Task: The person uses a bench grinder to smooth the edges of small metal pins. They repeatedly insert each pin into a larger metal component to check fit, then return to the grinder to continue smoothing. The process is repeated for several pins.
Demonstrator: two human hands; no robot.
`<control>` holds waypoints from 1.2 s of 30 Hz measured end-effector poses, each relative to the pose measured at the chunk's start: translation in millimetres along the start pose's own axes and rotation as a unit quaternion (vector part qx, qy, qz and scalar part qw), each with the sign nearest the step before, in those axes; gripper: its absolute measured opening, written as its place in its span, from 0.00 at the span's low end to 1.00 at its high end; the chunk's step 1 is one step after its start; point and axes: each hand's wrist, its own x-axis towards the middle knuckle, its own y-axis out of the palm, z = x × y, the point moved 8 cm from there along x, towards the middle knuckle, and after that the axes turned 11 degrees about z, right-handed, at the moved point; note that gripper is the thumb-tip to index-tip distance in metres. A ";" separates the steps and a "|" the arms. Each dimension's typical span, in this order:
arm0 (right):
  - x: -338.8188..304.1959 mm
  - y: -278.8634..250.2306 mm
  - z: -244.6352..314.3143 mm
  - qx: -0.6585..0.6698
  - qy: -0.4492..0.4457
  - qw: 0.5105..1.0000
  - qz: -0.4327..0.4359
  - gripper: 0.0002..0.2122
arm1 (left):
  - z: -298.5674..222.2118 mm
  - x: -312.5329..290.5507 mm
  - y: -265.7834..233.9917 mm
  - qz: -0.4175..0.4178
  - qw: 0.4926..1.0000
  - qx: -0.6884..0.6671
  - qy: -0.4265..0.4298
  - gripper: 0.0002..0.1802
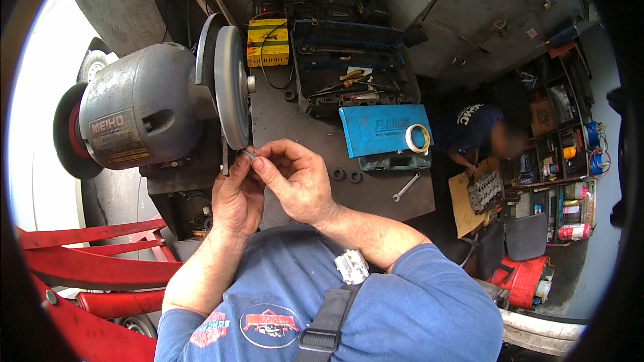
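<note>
Both hands meet at the lower edge of the grinding wheel [230, 87] on a grey bench grinder [151, 100]. My left hand [238, 202] is closed, its thumb and fingertips pinching a small grey metal piece [249, 153]. From the right, my right hand [295, 179] pinches the same piece between thumb and forefinger, its other fingers curled. Just below the wheel's rim, the piece sits very close to it; whether they touch I cannot tell. Most of the piece is hidden by my fingers, so its exact kind does not show.
A yellow box with cables [268, 42] stands behind the wheel, beside an open tool case [349, 60]. Rightward lie a blue case [382, 131], a tape roll [417, 139] and a wrench [406, 188]. Red metal beams [100, 265] are at left. Another person [473, 131] handles a metal engine part at right.
</note>
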 end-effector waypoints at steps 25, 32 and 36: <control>1.1 1.6 -3.3 0.027 0.032 0.999 0.013 0.09 | -2.5 -0.2 5.3 -0.008 1.000 0.020 0.017 0.14; 1.0 1.0 -4.7 0.026 0.037 0.999 0.011 0.10 | -2.0 0.9 5.1 -0.011 0.999 0.027 0.016 0.15; 1.7 0.5 -5.8 0.020 0.037 0.999 0.012 0.10 | -1.7 1.2 4.4 -0.013 0.999 0.030 0.017 0.15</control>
